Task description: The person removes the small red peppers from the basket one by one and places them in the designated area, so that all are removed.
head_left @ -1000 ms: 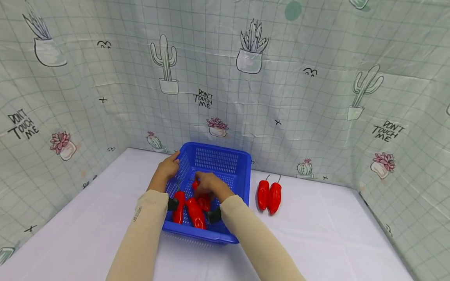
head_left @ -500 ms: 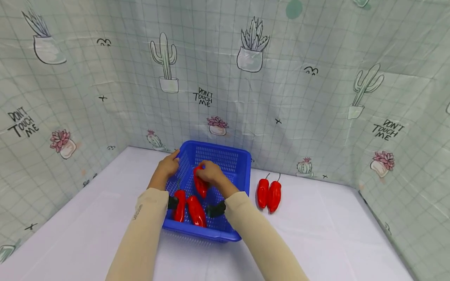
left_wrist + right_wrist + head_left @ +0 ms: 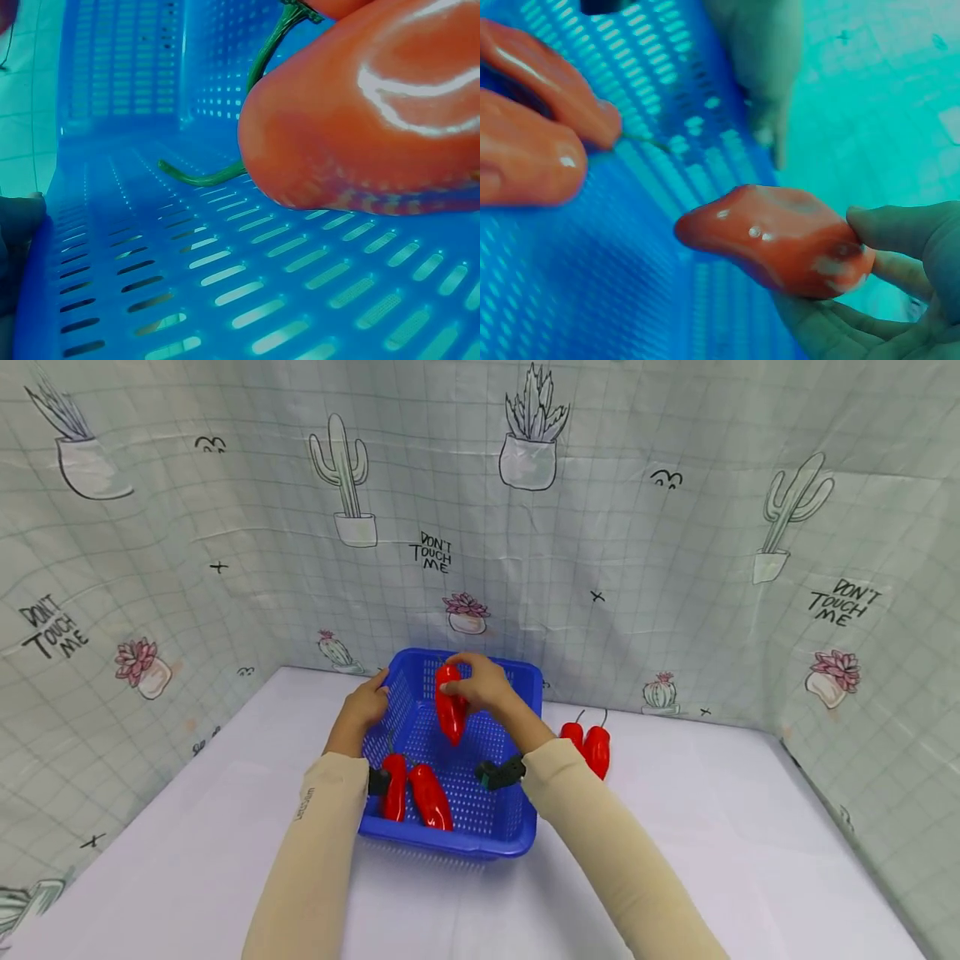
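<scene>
A blue plastic basket (image 3: 480, 847) with slotted walls stands on the white table. My left hand (image 3: 366, 703) holds its left side wall at the rim; part of that hand shows along the wall's outside in the right wrist view. Between thumb and fingers my right hand (image 3: 483, 683) pinches a glossy red pepper (image 3: 450, 714), raised above the basket floor with its tip hanging down. Two more red peppers, a left one (image 3: 394, 789) and a right one (image 3: 431, 797), lie in the basket's near left part. Their green stems (image 3: 202, 178) show in the left wrist view.
Two red peppers (image 3: 597, 750) lie side by side on the table (image 3: 697, 802) right of the basket, partly covered by the right sleeve. A cloth backdrop (image 3: 585, 560) printed with cacti rises behind the table and along both sides.
My right hand has lifted the pepper from among the others and carried it up and away toward the basket's far side. My left hand stays on the rim. The head view has shifted slightly.
</scene>
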{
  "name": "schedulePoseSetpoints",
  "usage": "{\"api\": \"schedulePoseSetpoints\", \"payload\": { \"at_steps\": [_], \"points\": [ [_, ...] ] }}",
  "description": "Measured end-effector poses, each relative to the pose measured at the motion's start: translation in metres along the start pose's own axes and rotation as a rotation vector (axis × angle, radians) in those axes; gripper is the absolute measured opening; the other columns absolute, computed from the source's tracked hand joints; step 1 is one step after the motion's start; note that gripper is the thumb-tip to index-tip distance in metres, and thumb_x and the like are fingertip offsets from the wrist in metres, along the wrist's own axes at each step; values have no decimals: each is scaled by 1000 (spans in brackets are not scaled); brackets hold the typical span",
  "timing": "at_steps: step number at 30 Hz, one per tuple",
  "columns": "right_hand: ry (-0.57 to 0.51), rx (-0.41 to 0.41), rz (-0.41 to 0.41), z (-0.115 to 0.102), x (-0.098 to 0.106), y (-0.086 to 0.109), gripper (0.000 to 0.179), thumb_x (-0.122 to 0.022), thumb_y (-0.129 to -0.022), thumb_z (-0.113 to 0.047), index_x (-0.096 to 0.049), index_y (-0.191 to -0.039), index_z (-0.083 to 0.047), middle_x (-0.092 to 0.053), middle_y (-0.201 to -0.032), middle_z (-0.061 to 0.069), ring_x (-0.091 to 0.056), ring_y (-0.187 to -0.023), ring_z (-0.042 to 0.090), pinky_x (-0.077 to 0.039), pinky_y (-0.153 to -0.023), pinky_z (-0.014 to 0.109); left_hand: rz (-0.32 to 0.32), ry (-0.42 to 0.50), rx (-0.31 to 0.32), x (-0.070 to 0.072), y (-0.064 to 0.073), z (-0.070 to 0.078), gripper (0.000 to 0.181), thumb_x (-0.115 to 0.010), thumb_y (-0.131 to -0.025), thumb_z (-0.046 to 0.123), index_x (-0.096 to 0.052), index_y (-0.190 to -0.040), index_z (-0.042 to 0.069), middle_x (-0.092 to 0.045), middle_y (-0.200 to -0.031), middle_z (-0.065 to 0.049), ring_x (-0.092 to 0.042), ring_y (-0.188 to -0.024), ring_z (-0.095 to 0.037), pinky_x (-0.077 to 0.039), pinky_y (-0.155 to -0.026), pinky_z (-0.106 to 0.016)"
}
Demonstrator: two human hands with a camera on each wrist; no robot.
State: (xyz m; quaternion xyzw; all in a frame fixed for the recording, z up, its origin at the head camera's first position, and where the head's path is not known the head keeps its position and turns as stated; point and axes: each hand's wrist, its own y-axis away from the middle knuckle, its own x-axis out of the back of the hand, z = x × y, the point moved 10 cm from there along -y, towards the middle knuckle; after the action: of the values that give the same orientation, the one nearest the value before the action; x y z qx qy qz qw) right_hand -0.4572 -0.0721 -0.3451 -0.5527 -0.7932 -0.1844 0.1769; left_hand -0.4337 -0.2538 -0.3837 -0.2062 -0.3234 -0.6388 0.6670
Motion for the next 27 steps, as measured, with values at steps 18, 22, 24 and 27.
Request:
{"api": "schedulePoseSetpoints", "payload": {
  "at_steps": [18, 22, 24, 27],
  "points": [
    [18, 26, 168, 18, 122, 21, 58, -68, -90, -12, -49, -144, -9, -58, -126, 23, -67, -90, 27, -61, -70, 37, 5, -29, -18, 0, 1, 8, 52, -23, -106, 15, -16, -157, 7, -20, -158, -28, -20, -144, -50, -19, -118, -58],
    [9, 12, 190, 30, 135, 29, 58, -67, -91, -12, -48, -145, -9, -61, -117, 24, -65, -78, 20, -61, -66, 34, 1, -35, -17, -1, 3, 7, 52, -23, -106, 15, -15, -157, 8, -20, -158, -28, -19, -144, -50, -18, -118, -58],
    [6, 7, 202, 37, 141, 34, 57, -67, -91, -13, -48, -145, -9, -61, -117, 24, -64, -77, 18, -61, -66, 33, 1, -33, -10, -1, 4, 5, 53, -23, -106, 15, -16, -157, 8, -20, -158, -28, -19, -144, -50, -18, -118, -59],
    [5, 5, 215, 48, 149, 39, 56, -66, -92, -15, -48, -145, -9, -61, -118, 24, -64, -78, 18, -61, -66, 32, 4, -31, -9, -1, 6, 4, 53, -24, -105, 15, -16, -157, 8, -21, -157, -30, -20, -143, -52, -19, -118, -60]
  ]
}}
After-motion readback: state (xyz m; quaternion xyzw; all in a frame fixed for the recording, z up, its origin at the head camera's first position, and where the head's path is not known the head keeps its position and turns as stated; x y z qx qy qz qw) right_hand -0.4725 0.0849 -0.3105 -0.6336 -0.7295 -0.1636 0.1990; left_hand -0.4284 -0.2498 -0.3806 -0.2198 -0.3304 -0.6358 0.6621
